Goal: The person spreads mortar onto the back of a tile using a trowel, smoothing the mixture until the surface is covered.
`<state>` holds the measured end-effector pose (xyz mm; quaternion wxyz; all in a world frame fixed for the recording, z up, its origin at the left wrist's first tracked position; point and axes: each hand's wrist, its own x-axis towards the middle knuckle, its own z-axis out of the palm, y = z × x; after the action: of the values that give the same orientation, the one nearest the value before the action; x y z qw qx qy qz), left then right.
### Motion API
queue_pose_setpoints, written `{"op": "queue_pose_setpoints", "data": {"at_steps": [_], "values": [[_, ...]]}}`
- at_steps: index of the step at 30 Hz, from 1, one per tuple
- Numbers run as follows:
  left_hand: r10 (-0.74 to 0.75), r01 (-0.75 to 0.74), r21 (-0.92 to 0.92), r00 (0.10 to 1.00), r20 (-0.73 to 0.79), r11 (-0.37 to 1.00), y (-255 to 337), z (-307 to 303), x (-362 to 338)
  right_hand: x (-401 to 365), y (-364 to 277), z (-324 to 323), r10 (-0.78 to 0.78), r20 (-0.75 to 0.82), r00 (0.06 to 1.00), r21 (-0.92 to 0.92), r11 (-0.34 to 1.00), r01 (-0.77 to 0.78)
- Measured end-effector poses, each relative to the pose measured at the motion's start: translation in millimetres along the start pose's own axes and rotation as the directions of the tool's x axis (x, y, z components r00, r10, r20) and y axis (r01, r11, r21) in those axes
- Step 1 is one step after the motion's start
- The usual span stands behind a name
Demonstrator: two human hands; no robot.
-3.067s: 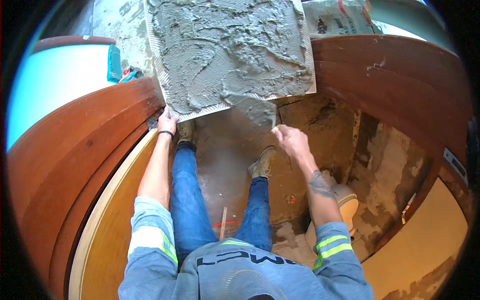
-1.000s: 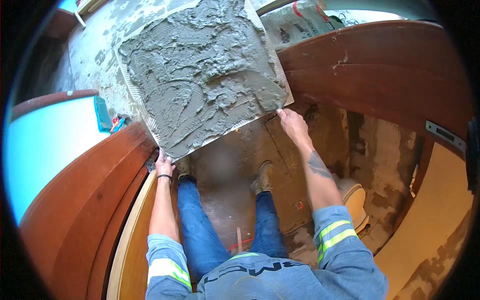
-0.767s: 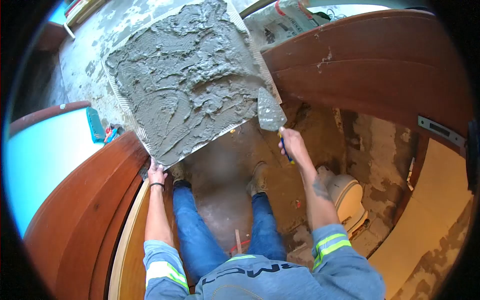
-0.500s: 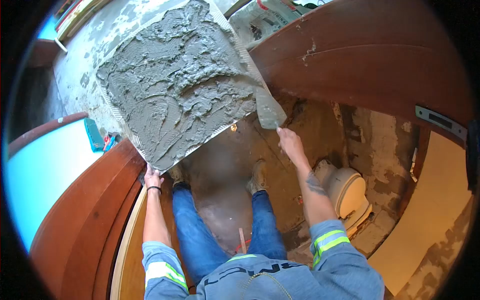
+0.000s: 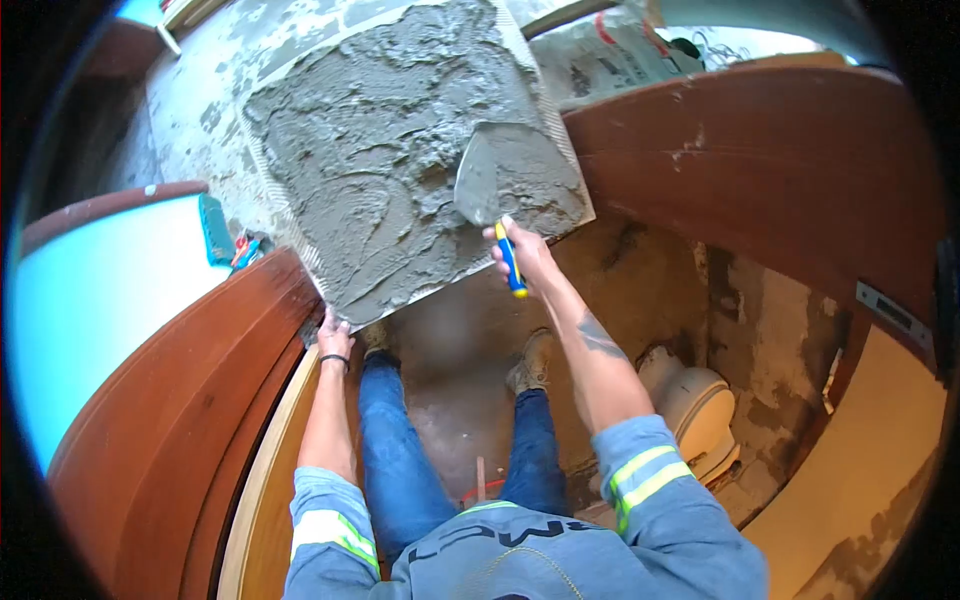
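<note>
Clamping right hand on trowel by its handle, aiming blade forward and slightly left of hand, over mortar on tile. Gripping tile's nearest corner with left hand; noting tile extending forward and rightward from there.

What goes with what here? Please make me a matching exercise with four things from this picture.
Things:
1. trowel handle
2. left hand
3. mortar
4. toilet

Descriptions:
A. at a near corner of the tile
B. cream, toward the picture's right
C. blue and yellow
D. grey, spread unevenly

Right pairs: 1-C, 2-A, 3-D, 4-B.
</note>
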<state>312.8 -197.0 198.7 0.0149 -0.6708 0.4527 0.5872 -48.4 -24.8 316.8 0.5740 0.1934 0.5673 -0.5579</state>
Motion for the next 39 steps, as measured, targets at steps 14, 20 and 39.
{"op": "queue_pose_setpoints", "data": {"at_steps": [14,20,39], "values": [[0.275,-0.269,0.208,0.961,-0.001,0.940,-48.0,-4.3,31.4,8.3,79.1,100.9,0.249,0.095,0.964,-0.496,0.851,-0.171],[0.093,-0.085,0.309,0.996,-0.013,0.947,-28.4,-4.0,17.8,-37.6,67.9,69.4,0.107,0.029,0.994,-0.876,0.481,-0.026],[0.028,-0.029,0.254,1.000,0.006,0.967,8.2,-11.8,-5.4,6.2,14.3,123.1,-0.065,0.579,0.813,-0.681,-0.586,0.438]]}}
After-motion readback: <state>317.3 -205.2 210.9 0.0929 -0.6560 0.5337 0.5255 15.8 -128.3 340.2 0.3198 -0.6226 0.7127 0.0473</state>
